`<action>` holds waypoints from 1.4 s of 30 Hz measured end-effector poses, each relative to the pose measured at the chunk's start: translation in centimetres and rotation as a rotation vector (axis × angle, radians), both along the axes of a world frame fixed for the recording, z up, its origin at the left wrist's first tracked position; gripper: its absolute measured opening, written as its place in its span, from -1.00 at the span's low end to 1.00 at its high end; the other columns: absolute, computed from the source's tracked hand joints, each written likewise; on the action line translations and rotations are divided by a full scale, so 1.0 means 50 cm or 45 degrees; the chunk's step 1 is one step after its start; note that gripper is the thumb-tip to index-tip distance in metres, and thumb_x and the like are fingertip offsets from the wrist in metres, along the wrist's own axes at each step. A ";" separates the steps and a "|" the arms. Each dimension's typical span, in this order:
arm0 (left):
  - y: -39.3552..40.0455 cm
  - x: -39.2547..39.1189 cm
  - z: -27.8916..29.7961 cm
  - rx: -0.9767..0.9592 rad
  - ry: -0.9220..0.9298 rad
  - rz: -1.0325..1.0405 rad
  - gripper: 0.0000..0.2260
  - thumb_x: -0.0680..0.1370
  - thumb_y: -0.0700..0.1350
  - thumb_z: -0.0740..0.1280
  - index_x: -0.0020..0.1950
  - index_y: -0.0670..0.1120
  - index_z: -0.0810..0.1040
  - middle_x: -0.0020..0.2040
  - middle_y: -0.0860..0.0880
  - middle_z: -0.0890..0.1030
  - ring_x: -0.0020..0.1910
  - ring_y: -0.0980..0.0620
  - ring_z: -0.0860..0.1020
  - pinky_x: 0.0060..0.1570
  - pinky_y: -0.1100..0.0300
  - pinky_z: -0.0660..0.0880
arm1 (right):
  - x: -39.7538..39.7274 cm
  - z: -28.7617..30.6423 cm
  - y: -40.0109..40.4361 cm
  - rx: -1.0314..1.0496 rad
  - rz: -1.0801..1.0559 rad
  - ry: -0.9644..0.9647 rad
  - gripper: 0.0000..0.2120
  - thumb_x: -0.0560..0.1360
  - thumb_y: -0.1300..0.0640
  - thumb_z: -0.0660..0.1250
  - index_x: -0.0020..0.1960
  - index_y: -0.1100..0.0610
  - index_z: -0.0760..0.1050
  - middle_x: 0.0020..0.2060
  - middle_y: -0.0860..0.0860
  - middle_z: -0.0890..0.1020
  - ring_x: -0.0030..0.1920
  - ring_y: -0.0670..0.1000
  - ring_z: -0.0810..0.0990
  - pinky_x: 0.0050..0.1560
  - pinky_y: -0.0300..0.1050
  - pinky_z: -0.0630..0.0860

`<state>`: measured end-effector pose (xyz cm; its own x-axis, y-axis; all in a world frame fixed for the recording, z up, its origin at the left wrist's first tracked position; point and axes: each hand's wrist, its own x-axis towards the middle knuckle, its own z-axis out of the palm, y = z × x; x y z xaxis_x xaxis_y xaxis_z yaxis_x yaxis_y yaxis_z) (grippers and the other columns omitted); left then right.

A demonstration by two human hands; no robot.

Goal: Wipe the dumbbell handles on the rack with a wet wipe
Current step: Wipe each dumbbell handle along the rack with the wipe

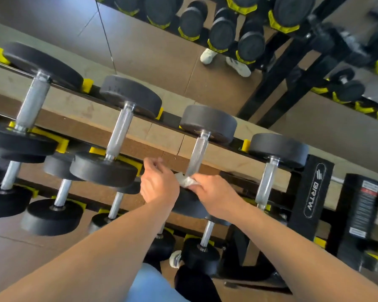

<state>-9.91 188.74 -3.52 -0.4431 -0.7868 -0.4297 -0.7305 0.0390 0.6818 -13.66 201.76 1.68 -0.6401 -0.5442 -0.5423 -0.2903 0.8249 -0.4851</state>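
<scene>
1. Top tier of the dumbbell rack (310, 190): four black round-head dumbbells lying in yellow cradles (62, 143), knurled steel handles pointing toward the viewer, so each bar is reachable from the front.
2. Wet wipe (184, 181): a crumpled white wad, pressed against the near end of the third dumbbell handle (197, 156), just above that dumbbell's near head, which is mostly hidden under the hands.
3. Right hand (214, 190): fingers curled over the wipe, pinching it against the bar; grip closed on the wipe, probably so the cloth wraps the metal and can slide along its length.
4. Left hand (158, 184): beside the wipe on the other side, fingers loosely curled; whether it holds a corner of the wipe or nothing cannot be told, since the fingertips are hidden. Likely there to steady the dumbbell or bunch the cloth.
5. Second dumbbell handle (119, 132) and fourth dumbbell handle (266, 184): bare, untouched by either hand, well apart from the wipe.
6. Lower tiers: smaller dumbbells in the same yellow cradles, partly covered by both forearms.
7. Judgement: wiping under way at the third bar's near end; upper stretch of that bar apparently not yet covered.
8. Risk: knurling may snag and shred the wet tissue.
</scene>
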 end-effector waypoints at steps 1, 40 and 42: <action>0.000 0.001 0.001 0.019 0.006 -0.005 -0.94 0.68 -0.04 0.12 0.05 0.10 0.35 -0.10 0.08 0.52 -0.16 0.00 0.49 -0.12 0.07 0.47 | 0.002 0.010 0.022 -0.009 -0.126 -0.050 -0.78 0.65 0.01 0.16 -0.03 0.07 0.52 -0.16 0.01 0.63 -0.11 0.05 0.59 -0.13 0.06 0.46; 0.443 -0.024 0.003 0.018 -0.023 0.049 -0.78 0.70 0.10 0.06 0.02 0.01 0.39 -0.22 0.07 0.48 -0.14 -0.07 0.51 -0.08 0.01 0.45 | -0.112 -0.064 0.421 -0.145 0.604 0.575 -0.80 0.58 0.19 0.27 0.17 0.09 0.57 0.15 0.09 0.63 0.27 0.10 0.54 0.25 0.08 0.53; 0.448 -0.023 -0.001 -0.023 -0.003 0.070 -0.77 0.70 0.10 0.06 0.00 0.00 0.39 -0.21 0.06 0.51 -0.15 -0.09 0.53 -0.12 0.01 0.46 | -0.091 -0.049 0.425 -0.088 0.571 0.320 -0.81 0.60 0.14 0.22 0.17 0.07 0.55 0.13 0.11 0.63 0.24 0.13 0.56 0.19 0.15 0.54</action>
<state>-11.09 211.11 -3.57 -0.3982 -0.8174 -0.4162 -0.7335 0.0113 0.6796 -18.23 223.00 -0.76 -0.4413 -0.8243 -0.3547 -0.7227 0.5608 -0.4039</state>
